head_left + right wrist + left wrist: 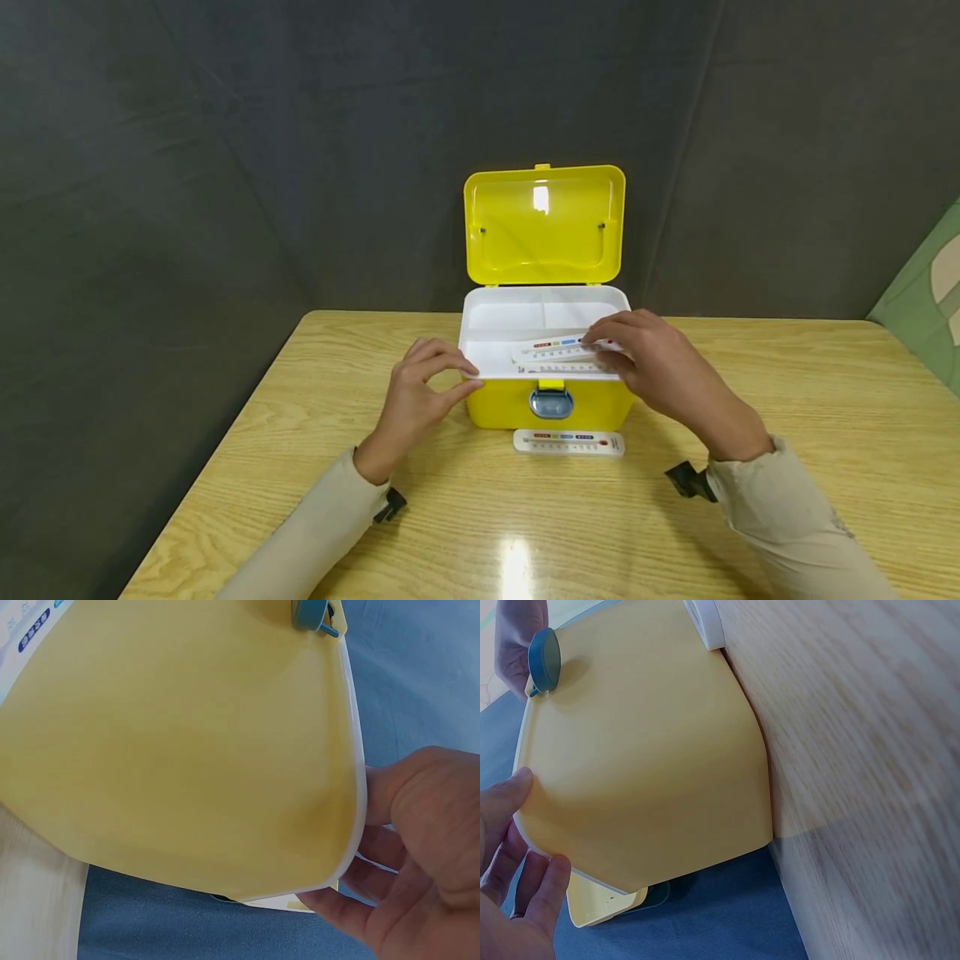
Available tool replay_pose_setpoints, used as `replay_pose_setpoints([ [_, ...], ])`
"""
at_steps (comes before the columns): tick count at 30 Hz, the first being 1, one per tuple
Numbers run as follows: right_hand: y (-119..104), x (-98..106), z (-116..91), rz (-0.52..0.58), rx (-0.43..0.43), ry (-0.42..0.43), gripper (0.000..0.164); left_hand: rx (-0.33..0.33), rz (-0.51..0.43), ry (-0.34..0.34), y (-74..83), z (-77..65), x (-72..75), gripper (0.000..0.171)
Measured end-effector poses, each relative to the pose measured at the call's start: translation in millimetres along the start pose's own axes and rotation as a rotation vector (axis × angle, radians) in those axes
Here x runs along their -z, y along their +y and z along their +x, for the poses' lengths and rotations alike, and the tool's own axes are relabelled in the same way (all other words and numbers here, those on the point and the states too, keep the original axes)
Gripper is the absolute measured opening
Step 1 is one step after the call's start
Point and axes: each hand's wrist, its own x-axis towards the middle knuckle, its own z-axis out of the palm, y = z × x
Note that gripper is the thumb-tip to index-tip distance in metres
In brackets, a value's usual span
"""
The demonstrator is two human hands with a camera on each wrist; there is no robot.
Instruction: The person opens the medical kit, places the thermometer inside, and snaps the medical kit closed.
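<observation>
A yellow storage box [495, 407] with its lid [543, 225] raised stands on the table, a white compartment tray [491, 346] in its top. My left hand [420, 387] pinches the rim at the front left corner, thumb on the front; the left wrist view shows fingertips [557, 870] along the rim. Over the tray's right side, my right hand [652, 358] holds a white strip thermometer [551, 348] by its right end. Another thermometer [562, 367] lies under it in the tray. In the right wrist view the box wall [187, 750] hides what the fingers hold.
A third thermometer [567, 442] lies flat on the wooden table [420, 533], just in front of the box. The box front carries a grey-blue latch [551, 404]. Behind the table hangs a dark cloth [360, 167], and a green patterned surface [930, 292] is at far right.
</observation>
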Motion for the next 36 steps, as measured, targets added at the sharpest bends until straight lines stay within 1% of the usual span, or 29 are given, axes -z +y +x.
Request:
replay_pose_setpoints([
  [13,2,2,-1,0.007,-0.026,-0.005,0.024,-0.021,0.001,0.009,1.6,2.5,-1.3,0.014],
  [20,1,6,-2,0.009,-0.059,-0.031,0.025,-0.021,-0.003,0.007,1.5,2.1,-1.1,0.013],
  [26,1,8,-4,0.008,-0.065,-0.025,0.026,-0.019,-0.013,0.008,0.9,1.4,-1.6,0.012],
  [30,-2,11,-8,0.009,-0.045,0.0,0.028,-0.021,-0.012,0.007,1.6,1.2,-0.9,0.013],
  [36,-10,17,-16,0.019,0.036,0.066,0.03,-0.026,-0.004,0.008,1.1,1.1,-0.3,0.013],
])
